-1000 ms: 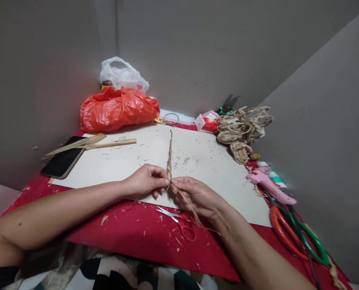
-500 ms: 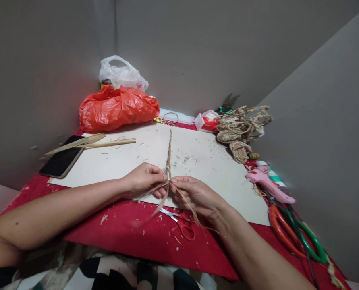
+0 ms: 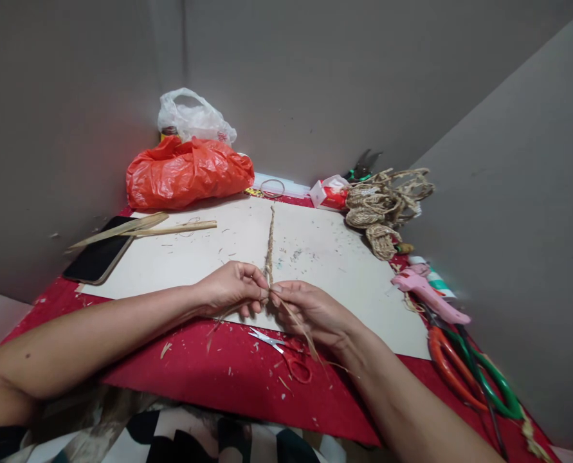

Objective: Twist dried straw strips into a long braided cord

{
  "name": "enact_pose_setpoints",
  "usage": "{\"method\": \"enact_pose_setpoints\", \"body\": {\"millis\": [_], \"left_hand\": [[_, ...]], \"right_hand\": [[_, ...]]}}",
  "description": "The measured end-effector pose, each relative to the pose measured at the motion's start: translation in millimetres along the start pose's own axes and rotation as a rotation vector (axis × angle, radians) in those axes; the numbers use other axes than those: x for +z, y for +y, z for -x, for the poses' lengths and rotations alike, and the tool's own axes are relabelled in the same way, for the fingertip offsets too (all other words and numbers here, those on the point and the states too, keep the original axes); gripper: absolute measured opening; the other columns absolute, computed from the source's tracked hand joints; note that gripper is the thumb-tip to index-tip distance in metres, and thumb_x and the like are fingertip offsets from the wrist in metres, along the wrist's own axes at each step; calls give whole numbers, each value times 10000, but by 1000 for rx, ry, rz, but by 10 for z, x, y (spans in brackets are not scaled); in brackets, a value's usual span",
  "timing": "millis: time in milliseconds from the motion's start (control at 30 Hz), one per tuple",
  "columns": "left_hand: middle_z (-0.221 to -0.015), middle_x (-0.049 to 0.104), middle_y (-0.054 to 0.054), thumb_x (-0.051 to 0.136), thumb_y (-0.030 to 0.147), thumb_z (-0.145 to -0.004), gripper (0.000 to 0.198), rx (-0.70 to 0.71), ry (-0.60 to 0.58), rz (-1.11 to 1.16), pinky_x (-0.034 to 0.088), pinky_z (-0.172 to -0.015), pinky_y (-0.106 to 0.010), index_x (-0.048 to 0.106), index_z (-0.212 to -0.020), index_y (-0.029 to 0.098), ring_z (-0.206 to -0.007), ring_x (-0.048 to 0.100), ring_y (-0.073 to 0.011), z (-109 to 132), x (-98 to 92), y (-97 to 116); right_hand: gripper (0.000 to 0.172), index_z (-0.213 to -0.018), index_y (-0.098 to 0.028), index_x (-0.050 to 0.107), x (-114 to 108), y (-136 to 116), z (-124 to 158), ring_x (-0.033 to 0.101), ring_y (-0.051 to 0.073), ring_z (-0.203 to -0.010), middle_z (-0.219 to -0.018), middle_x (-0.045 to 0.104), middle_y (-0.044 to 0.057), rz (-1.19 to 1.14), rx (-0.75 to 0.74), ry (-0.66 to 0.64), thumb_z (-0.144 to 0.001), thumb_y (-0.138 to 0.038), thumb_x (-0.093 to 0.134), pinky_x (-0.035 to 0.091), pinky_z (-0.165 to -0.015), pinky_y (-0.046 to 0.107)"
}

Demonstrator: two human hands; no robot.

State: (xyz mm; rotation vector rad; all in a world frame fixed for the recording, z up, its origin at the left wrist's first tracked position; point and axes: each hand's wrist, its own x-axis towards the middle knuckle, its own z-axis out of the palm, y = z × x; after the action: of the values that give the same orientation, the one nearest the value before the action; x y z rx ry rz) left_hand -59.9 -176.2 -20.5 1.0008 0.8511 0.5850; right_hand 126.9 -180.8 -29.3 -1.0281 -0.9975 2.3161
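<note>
The left hand (image 3: 233,288) is closed in a pinch, thumb and fingertips meeting on the near end of a thin plaited cord (image 3: 269,247). The right hand (image 3: 312,312) meets it there, thumb against curled fingers, gripping the same end, with loose pale strands (image 3: 300,323) trailing from it toward the wrist. A few fainter fibres hang below the left hand, too blurred for me to count. The cord runs away from the fingertips, straight and narrowing, over the middle of a white board (image 3: 358,296) littered with tiny scraps; whether it touches the board I can't tell.

Just below the right hand, small red-handled scissors (image 3: 298,370) lie with blades parted on the red cloth (image 3: 184,366). Over to the left, two dry leaf strips (image 3: 170,228) rest across a dark phone (image 3: 96,257) and the board. Behind them sits a bulging orange-red plastic bag (image 3: 190,177), a white bag (image 3: 194,121) at its back. Along the right I see a heap of braided cord (image 3: 382,206) beside a red-and-white packet (image 3: 329,194), then a pink glue gun (image 3: 428,296) and, nearer, big orange (image 3: 453,373) and green handles (image 3: 503,392).
</note>
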Motion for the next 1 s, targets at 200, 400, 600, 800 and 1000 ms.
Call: {"method": "enact_pose_setpoints", "body": {"millis": [200, 400, 600, 800, 1000], "left_hand": [[-545, 552, 11, 627, 231, -710, 136, 93, 47, -196, 304, -449, -194, 563, -688, 113, -430, 408, -34, -7, -21, 17], [-605, 554, 8, 564, 311, -772, 213, 235, -18, -384, 313, -518, -194, 560, -688, 114, -531, 423, -58, -40, -50, -19], [-558, 498, 27, 503, 289, -795, 215, 221, -69, -388, 284, -503, -198, 562, -674, 121, -506, 367, -58, -53, -41, -31], [-469, 368, 61, 442, 192, -763, 177, 182, -56, -320, 230, -469, -214, 521, -612, 146, -448, 280, -59, -53, -25, -9], [-525, 405, 63, 512, 227, -758, 141, 213, -55, -343, 240, -492, -201, 499, -646, 142, -489, 304, -51, -21, -15, -1]], "right_hand": [[227, -670, -132, 534, 11, 0, -1, 160, 12, -370, -448, 272, -99, -29, -1, -2, -777, -305, 634, 135, -335, 141], [232, -655, -130, 528, 29, 17, -14, 164, 11, -355, -436, 296, -99, -42, -17, 1, -766, -299, 641, 141, -318, 138], [230, -649, -128, 529, 24, 16, -8, 167, 10, -358, -446, 292, -97, -69, -18, -15, -777, -292, 627, 148, -312, 133], [206, -669, -120, 539, 22, 14, -4, 176, 9, -364, -458, 289, -92, -90, -12, -21, -794, -269, 609, 126, -313, 130], [210, -646, -124, 535, 25, 9, 1, 176, 9, -357, -453, 284, -90, -103, -16, -15, -780, -262, 619, 130, -309, 133]]}}
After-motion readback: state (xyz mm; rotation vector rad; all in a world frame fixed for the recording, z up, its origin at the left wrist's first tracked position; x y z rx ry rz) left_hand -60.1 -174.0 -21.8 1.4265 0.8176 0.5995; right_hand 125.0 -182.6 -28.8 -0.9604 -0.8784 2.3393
